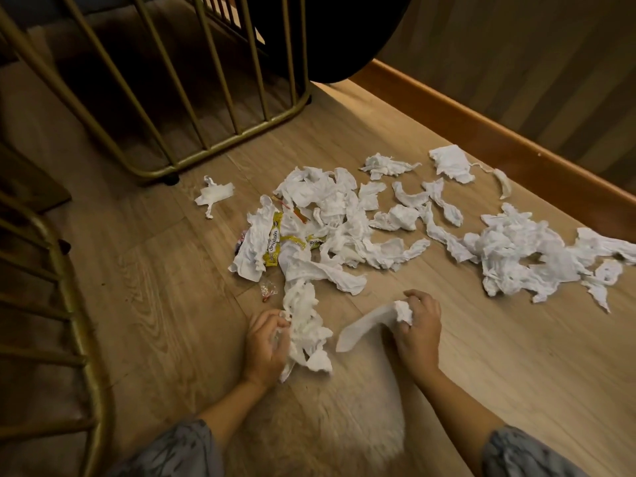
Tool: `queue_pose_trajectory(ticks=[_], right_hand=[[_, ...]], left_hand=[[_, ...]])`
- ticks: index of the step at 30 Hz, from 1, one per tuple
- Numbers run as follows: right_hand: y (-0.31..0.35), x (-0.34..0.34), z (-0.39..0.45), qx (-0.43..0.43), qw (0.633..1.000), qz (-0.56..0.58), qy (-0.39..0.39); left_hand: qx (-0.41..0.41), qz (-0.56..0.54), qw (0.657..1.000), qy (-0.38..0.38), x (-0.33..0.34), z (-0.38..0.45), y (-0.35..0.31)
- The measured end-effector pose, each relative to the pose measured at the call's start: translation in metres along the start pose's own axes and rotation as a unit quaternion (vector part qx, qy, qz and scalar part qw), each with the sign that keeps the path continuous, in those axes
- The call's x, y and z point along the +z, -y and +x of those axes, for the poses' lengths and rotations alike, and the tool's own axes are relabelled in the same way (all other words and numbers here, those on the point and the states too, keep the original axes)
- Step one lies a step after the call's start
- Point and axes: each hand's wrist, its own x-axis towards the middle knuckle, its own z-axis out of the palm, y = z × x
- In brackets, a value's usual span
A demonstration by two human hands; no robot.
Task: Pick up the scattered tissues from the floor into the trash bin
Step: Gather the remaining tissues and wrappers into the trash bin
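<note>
Tissues: we find white crumpled tissues (344, 215) strewn over the wooden floor (481, 339) in two main heaps; one heap lies at centre, the other (516, 256) toward the right, near the baseboard (499, 132); a single piece (213, 196) lies apart on the left, near a chair foot
Left hand: our left hand (263, 342) is closed around the lower end of a long crumpled wad (306, 325); the wad trails up from the fingers toward the central heap
Right hand: our right hand (418, 325) is curled shut on a bunched tissue; a flatter strip (358, 330) of it hangs out to the left and rests on the floor
Wrappers: yellow printed wrappers (273, 244) lie mixed into the central heap; a small clear wrapper with red marks (268, 290) lies just beside the heap's lower edge
Furniture: gold metal chair frames (213, 98) stand at upper left and along the left edge; a dark round table edge (344, 36) overhangs at top
Trash bin: we cannot locate it from this view
Sleeves: grey patterned sleeves (182, 449) cover both forearms at the bottom edge
</note>
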Motion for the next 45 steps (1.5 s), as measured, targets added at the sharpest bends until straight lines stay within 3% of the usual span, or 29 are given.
queue_pose_trajectory(ticks=[3, 5, 7, 11, 14, 18, 21, 27, 31, 34, 37, 40, 45], right_hand=[[-0.006, -0.005, -0.012, -0.074, 0.99, -0.076, 0.09], [-0.01, -0.003, -0.03, -0.177, 0.963, -0.153, 0.137], [-0.012, 0.003, -0.046, -0.217, 0.94, -0.203, 0.17], [-0.024, 0.017, -0.057, -0.208, 0.962, -0.103, 0.146], [-0.023, 0.009, -0.043, -0.138, 0.982, -0.035, 0.127], [-0.003, -0.022, -0.001, -0.115, 0.988, -0.069, 0.083], [0.02, -0.048, 0.044, -0.123, 0.984, -0.091, 0.088], [0.104, -0.147, 0.118, -0.21, 0.962, -0.139, 0.103], [0.147, -0.229, 0.146, -0.227, 0.964, -0.137, 0.011], [0.161, -0.281, 0.141, -0.204, 0.972, -0.031, -0.113], [0.15, -0.311, 0.136, -0.165, 0.959, 0.067, -0.222], [0.125, -0.329, 0.131, -0.116, 0.947, 0.153, -0.256], [0.066, -0.378, 0.11, -0.054, 0.943, 0.134, -0.3]], left_hand=[[0.092, 0.079, 0.989, 0.082, 0.012, -0.006, -0.003], [0.153, 0.136, 0.97, 0.129, 0.021, -0.014, -0.001], [0.181, 0.14, 0.957, 0.181, 0.028, -0.025, 0.003], [0.079, 0.079, 0.972, 0.207, 0.027, -0.034, -0.001], [0.127, 0.049, 0.974, 0.183, 0.027, -0.028, -0.004], [0.15, 0.026, 0.97, 0.187, 0.027, -0.008, -0.014], [0.179, 0.011, 0.961, 0.211, 0.03, 0.025, -0.056], [0.193, -0.109, 0.946, 0.236, 0.029, 0.105, -0.207], [0.2, -0.151, 0.947, 0.2, 0.02, 0.155, -0.296], [0.249, -0.045, 0.959, 0.125, 0.025, 0.185, -0.336], [0.278, 0.009, 0.955, 0.104, 0.037, 0.198, -0.379], [0.26, 0.0, 0.957, 0.124, 0.053, 0.192, -0.419], [0.19, -0.117, 0.949, 0.222, 0.11, 0.153, -0.469]])
